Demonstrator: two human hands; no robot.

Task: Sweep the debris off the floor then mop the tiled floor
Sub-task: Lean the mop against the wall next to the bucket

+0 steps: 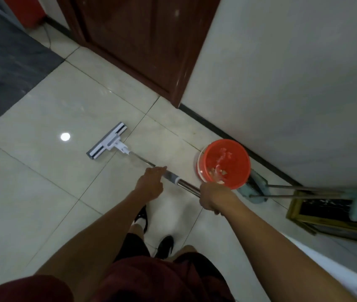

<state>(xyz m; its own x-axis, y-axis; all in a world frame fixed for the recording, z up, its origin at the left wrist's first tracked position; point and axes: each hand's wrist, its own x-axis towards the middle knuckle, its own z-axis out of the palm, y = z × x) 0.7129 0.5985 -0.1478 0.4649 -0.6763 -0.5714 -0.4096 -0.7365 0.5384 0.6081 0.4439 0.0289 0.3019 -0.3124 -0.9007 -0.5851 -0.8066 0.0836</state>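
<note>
Flat mop head (107, 140) lies flat on the tiled floor (42, 171), far left of the feet. Left hand (150, 182) wraps the mop handle (142, 161) mid-shaft; right hand (213, 198) clamps its near end, orange bucket (227, 163) just right. Best to keep the head pressed flat, stroke in overlapping lanes and steer clear of the bucket.

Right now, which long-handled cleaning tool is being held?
The flat mop, gripped by both hands; the broom and dustpan lean unheld beside the red bucket.

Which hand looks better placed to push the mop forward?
Probably the left hand: it holds the mop handle lower down, nearer the head. The right hand grips the upper end.
</note>
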